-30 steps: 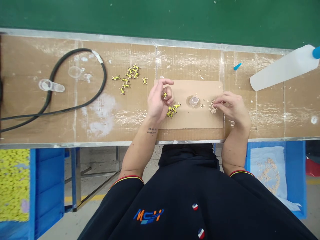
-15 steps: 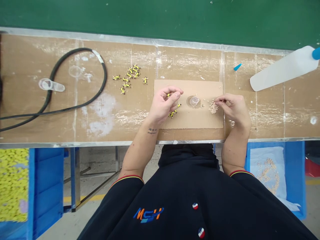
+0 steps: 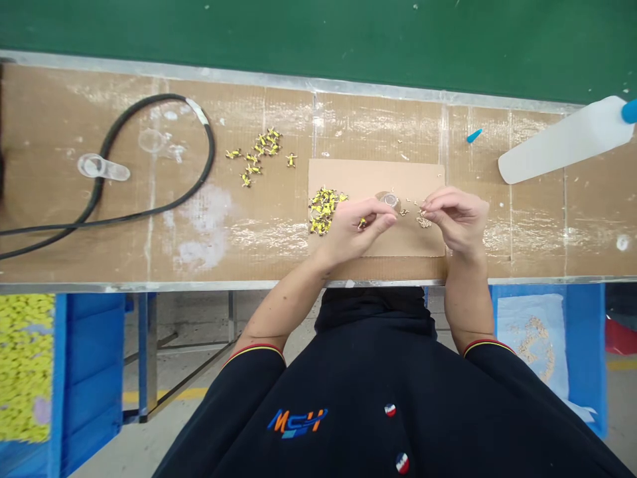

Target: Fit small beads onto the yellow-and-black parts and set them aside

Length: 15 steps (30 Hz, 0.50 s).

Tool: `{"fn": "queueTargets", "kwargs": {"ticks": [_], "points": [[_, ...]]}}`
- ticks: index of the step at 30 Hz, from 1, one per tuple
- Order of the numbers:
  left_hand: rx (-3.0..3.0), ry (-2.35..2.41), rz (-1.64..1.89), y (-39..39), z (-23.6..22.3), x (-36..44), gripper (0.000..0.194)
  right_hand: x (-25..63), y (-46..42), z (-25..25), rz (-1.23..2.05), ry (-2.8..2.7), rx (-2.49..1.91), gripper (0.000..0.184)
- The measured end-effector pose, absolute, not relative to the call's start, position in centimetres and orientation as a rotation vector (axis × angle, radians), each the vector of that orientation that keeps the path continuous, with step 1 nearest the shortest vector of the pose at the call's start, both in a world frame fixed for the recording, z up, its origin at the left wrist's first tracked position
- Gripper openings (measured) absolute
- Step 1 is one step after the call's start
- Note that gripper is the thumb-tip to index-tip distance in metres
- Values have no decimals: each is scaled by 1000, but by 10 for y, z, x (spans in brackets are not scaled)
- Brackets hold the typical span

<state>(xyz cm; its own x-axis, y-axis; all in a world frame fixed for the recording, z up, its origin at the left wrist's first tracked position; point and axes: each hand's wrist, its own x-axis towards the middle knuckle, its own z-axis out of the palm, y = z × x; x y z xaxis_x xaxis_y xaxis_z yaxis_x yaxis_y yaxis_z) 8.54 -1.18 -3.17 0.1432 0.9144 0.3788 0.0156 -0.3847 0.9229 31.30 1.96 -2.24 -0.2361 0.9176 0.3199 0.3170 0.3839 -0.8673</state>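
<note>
My left hand (image 3: 354, 229) is closed over the cardboard sheet, thumb and forefinger nearly together. A small yellow-and-black figure (image 3: 362, 224) shows in the gap between those fingers. Left of this hand lies a pile of similar figures (image 3: 323, 209). My right hand (image 3: 458, 218) is pinched just above a heap of tiny pale pieces (image 3: 424, 222); a tiny pale bit shows at its fingertips, too small to make out well. Between the hands stands a small clear round cup (image 3: 391, 200), partly behind the left fingertips. A few loose pale pieces (image 3: 404, 212) lie beside it.
The cardboard sheet (image 3: 378, 171) lies on the covered table. More figures (image 3: 253, 158) lie farther left, near a looped black cable (image 3: 212, 149) and a clear plastic piece (image 3: 104, 167). At right are a blue cap (image 3: 474, 135) and a white bottle (image 3: 562, 139). Blue bins (image 3: 92, 365) stand below.
My left hand has moved right from the figure pile toward the clear cup, uncovering the pile. My right hand has drawn slightly left and turned, its fingertips still near the pale heap.
</note>
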Motion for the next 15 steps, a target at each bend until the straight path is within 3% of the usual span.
{"fn": "queueTargets", "kwargs": {"ticks": [3, 7, 15], "points": [[1677, 938, 1389, -16, -31, 96, 23, 300, 15, -20, 831, -1802, -1079, 47], [1659, 889, 1412, -18, -32, 101, 17, 291, 11, -23, 860, -1832, -1024, 45], [1498, 741, 1321, -15, -34, 98, 26, 286, 7, -29, 782, -1810, -863, 33]]}}
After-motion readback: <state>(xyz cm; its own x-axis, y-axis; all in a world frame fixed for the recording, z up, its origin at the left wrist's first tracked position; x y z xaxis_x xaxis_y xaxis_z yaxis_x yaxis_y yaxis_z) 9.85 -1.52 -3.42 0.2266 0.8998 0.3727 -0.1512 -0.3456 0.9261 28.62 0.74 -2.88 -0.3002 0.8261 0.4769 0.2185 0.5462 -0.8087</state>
